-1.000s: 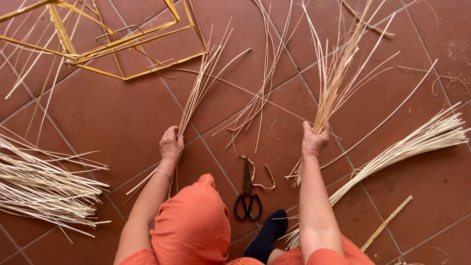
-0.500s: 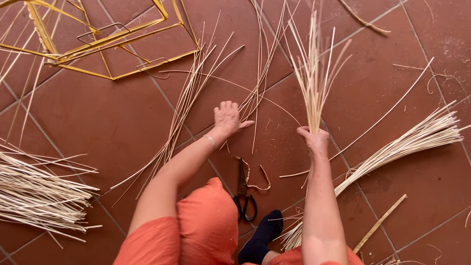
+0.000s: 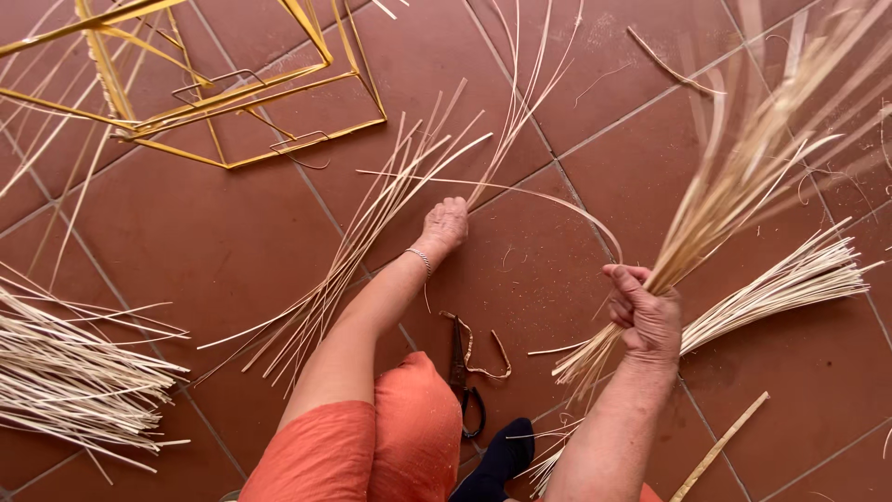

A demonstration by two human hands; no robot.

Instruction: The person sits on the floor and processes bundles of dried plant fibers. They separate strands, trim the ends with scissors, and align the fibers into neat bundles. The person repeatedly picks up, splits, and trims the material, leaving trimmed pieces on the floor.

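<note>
My right hand [image 3: 646,321] grips a reed bundle [image 3: 734,200]; left hand [image 3: 444,225], fingers curled, touches floor reeds [image 3: 372,232]. Loose strips may slip or snag.

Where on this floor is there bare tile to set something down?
Bare tile lies between the yellow frame, the left-side reed pile and the loose strands. Another patch lies between the left hand and right hand. It is crowded near the scissors and the right-side bundle.

You see pale straw-coloured reed strips [image 3: 743,186], terracotta-red floor tiles [image 3: 214,242] with grey grout lines, a yellow metal frame [image 3: 232,102], black scissors [image 3: 462,372], orange clothing [image 3: 372,446], a dark navy sock [image 3: 502,455], a silver bracelet [image 3: 423,260].
</note>
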